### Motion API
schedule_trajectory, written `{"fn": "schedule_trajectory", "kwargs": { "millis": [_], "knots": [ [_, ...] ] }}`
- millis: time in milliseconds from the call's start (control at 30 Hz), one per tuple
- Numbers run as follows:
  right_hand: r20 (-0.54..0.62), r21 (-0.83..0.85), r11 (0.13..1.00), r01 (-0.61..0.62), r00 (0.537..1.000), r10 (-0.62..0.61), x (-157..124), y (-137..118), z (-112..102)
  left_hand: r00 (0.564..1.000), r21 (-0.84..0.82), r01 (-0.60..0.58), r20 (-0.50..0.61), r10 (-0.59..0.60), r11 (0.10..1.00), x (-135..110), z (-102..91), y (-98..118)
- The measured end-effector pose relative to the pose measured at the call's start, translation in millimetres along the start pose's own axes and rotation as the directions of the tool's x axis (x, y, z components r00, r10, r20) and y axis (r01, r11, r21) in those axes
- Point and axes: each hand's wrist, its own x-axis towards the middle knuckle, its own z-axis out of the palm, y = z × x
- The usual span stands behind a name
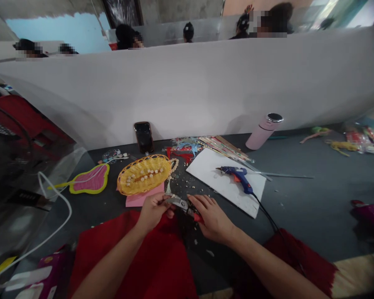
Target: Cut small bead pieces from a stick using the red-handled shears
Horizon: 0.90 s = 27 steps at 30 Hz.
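My right hand (pixel 212 216) is wrapped round the red handles of a pair of pliers (pixel 181 204), whose metal jaws point left. At the jaw tips, my left hand (pixel 154 211) is closed in a pinch; what it holds is too small and hidden to make out. Just beyond the left fingers lies a pale tassel (pixel 168 187), below a loop of beads (pixel 174 166). A yellow woven basket (pixel 122 182) with pale beads (pixel 149 173) in it rests on a pink sheet (pixel 140 200). Red cloth (pixel 137 257) lies under my left forearm.
A blue glue gun (pixel 241 177) lies on a white board (pixel 205 166), its black cord running toward me. A pink bottle (pixel 262 133) and a phone (pixel 143 137) stand near the white partition (pixel 187 91). A pink-and-yellow fan (pixel 90 179) is left. People sit beyond.
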Motion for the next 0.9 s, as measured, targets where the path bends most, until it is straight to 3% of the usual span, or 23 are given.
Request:
{"fn": "schedule_trajectory", "kwargs": {
  "millis": [167, 333, 700, 800, 900],
  "knots": [
    [0.005, 0.041, 0.999, 0.025, 1.000, -0.025, 0.3, 0.9, -0.2, 0.990, -0.163, 0.107, 0.113, -0.089, 0.981, -0.5, -3.4, 0.6],
    [-0.008, 0.060, 0.997, 0.044, 0.999, -0.043, -0.9, 3.8, 2.1, 0.990, -0.178, 0.118, 0.103, -0.101, 0.977, -0.7, -3.5, -5.5],
    [-0.018, -0.042, 0.998, -0.045, 0.999, 0.044, 0.9, 1.2, 1.5, 0.995, 0.083, -0.059, -0.080, 0.066, 0.995, -0.7, 6.4, -0.3],
    [-0.018, -0.057, 0.998, -0.028, 0.999, 0.027, 0.3, 0.2, -0.7, 0.993, 0.146, -0.082, -0.076, 0.093, 0.986, -2.2, 5.6, 3.8],
    [-0.012, -0.042, 0.999, 0.000, 1.000, -0.001, -0.2, -0.5, -3.3, 0.998, 0.136, -0.043, -0.041, 0.049, 0.990, -2.4, 2.9, 5.9]
  ]
}}
